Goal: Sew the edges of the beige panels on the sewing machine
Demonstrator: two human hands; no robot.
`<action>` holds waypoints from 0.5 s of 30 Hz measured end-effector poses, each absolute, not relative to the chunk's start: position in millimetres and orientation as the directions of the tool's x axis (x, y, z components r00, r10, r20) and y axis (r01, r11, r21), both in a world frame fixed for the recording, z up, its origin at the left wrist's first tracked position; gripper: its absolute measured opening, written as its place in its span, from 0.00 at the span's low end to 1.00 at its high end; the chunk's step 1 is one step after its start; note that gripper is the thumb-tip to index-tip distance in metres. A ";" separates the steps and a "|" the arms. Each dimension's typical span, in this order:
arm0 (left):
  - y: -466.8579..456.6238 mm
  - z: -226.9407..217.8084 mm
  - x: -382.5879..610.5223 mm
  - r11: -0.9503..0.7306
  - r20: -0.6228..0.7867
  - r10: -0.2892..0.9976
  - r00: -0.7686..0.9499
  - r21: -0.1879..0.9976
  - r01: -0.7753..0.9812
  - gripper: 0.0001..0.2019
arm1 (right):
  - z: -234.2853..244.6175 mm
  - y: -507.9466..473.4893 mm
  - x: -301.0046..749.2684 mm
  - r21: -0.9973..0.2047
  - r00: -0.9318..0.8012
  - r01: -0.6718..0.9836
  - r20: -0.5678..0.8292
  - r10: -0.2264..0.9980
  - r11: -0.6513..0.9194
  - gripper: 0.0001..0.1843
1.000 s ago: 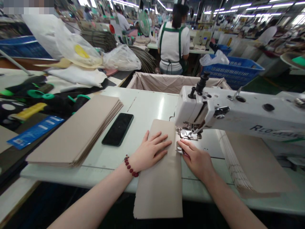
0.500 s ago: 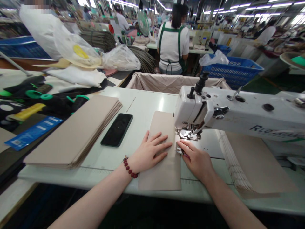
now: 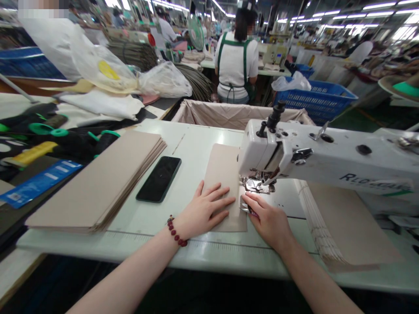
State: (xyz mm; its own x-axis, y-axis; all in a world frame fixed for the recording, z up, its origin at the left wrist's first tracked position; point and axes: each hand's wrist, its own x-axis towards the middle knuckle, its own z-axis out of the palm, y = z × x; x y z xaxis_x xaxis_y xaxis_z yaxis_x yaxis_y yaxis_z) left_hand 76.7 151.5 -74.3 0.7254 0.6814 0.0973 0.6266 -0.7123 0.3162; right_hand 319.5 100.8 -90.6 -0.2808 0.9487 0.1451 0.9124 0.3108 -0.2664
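Observation:
A beige fabric panel [image 3: 223, 163] lies on the pale green sewing table, its right edge beside the presser foot [image 3: 257, 185] of a white sewing machine [image 3: 262, 146]. My left hand [image 3: 207, 208] rests flat on the panel with its fingers spread. Close to the foot, at the panel's right edge, my right hand [image 3: 270, 218] is closed around small metal thread snips [image 3: 243, 205]; the blades point left and the handle is mostly covered by the fingers.
A stack of beige panels [image 3: 94, 183] lies on the left, and a black phone [image 3: 159, 179] sits between it and my left hand. More panels, stitched along one edge [image 3: 347, 226], lie right of the machine. Behind the table stands a cloth-lined bin [image 3: 209, 114]; a co-worker [image 3: 234, 65] sits beyond.
The panel has slid away from me past the presser foot, its near edge now farther from the table's front. Both hands keep nearly the same place, and the right still holds the snips.

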 end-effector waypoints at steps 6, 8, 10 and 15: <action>151.7 -76.1 76.5 -0.718 0.106 0.674 0.731 0.326 0.615 0.20 | -90.1 100.3 318.7 -0.267 -0.270 0.916 0.142 0.952 0.299 0.27; 152.0 -77.5 76.8 -0.721 0.114 0.672 0.732 0.329 0.610 0.19 | -88.9 100.2 318.4 -0.268 -0.273 0.915 0.140 0.952 0.302 0.27; 152.1 -78.5 77.1 -0.720 0.122 0.674 0.729 0.330 0.610 0.19 | -87.6 100.1 318.4 -0.269 -0.273 0.915 0.140 0.952 0.302 0.27; 151.9 -79.3 77.8 -0.713 0.118 0.683 0.721 0.320 0.623 0.19 | -86.8 100.4 318.6 -0.280 -0.274 0.910 0.147 0.950 0.305 0.28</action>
State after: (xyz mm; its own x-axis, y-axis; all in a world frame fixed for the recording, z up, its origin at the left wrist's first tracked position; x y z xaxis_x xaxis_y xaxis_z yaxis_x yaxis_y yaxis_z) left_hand 77.8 151.9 -79.3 0.7209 0.6829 0.1178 0.6234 -0.7133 0.3204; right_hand 318.6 100.4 -86.8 -0.2737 0.9505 0.1473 0.9100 0.3055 -0.2803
